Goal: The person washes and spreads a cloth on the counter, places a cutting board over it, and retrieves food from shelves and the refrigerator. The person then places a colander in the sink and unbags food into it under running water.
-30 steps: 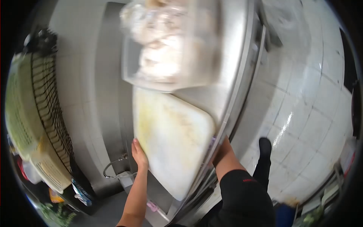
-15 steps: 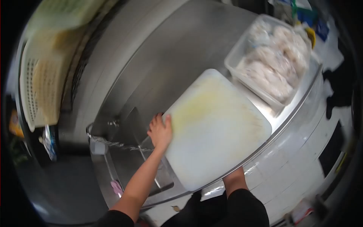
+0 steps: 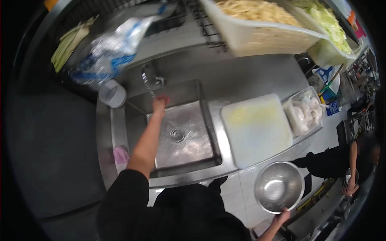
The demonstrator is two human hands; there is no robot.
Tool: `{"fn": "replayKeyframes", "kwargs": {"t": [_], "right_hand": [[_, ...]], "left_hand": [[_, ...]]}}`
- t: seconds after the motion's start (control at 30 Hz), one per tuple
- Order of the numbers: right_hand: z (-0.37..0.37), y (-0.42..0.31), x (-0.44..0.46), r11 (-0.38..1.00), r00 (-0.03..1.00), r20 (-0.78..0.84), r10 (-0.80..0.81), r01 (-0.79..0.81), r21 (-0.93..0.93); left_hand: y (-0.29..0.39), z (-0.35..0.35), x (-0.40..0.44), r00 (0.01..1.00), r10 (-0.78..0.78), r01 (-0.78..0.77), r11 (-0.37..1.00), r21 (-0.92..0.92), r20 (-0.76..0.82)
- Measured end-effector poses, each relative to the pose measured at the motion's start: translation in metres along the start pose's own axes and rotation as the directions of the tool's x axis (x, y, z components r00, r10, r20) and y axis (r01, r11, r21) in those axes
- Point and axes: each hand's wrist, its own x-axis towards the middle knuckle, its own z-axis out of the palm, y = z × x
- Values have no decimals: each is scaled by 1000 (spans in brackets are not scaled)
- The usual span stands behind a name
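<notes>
My left hand is stretched over the sink, at the thin stream of water falling from the faucet. Its fingers are small and blurred, so their pose is unclear. At the lower right, my right hand grips a round stainless steel mixing bowl by its rim. The bowl hangs over the floor in front of the counter, tilted so its shiny inside faces me. A white cutting board with a yellow stain lies on the counter right of the sink.
A clear tub of bagged pale food stands beyond the board. Bins of pale strips and chopped greens sit above. A white container and pink cloth flank the sink. At right, another person is working.
My left hand has left the cutting board's edge and reached to the running water. My right hand, earlier below the counter edge, now shows holding the bowl. The view has turned left toward the sink.
</notes>
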Motion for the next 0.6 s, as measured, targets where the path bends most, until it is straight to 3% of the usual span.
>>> {"fn": "replayKeyframes", "kwargs": {"t": [0.03,0.07,0.1,0.13,0.17,0.2,0.27,0.3,0.33,0.4,0.43,0.47,0.5,0.53,0.57,0.6], "right_hand": [[9,-41,-49,986,991,-9,-132,133,104],[-25,-44,-46,986,989,-30,-142,144,80],[-16,-74,-72,983,989,-21,-148,149,104],[29,-122,-124,979,990,-4,-141,140,150],[52,-141,-142,974,982,-1,-191,189,127],[37,-130,-119,967,965,91,-244,236,96],[128,-165,-166,957,931,239,-274,239,166],[167,-166,-177,965,931,295,-214,154,213],[212,-170,-193,977,896,390,-211,179,117],[310,-144,-226,962,866,431,-253,272,20],[357,-148,-266,929,834,505,-221,337,-152],[397,-112,-267,942,820,556,-138,282,-182],[431,-101,-289,956,694,712,-106,269,-120],[463,-65,-291,971,667,743,-57,210,-115],[488,-40,-297,987,584,811,35,106,-119],[508,-7,-286,932,471,882,17,311,-184]], "left_hand": [[20,-17,5,991,-43,40,999,26,125],[40,-26,3,963,-83,73,996,49,257],[40,-33,4,959,-94,84,995,46,267],[43,-33,8,913,-141,154,988,-3,383],[45,-32,9,851,-178,229,972,-45,495],[48,-31,-2,843,-179,238,970,-54,507],[54,-31,-42,676,-361,314,930,193,642],[50,-35,-58,579,-400,390,901,190,711],[43,-43,-76,471,-429,462,864,199,770],[47,-59,-122,337,-394,621,775,113,855],[41,-71,-135,292,-388,711,699,73,874],[32,-82,-148,243,-376,794,606,39,894],[21,-92,-158,389,-480,778,628,-2,786],[6,-105,-168,521,-563,757,652,-41,641],[-40,-131,-160,586,-584,737,672,-70,562],[-81,-156,-152,644,-598,715,692,-97,476]]}}
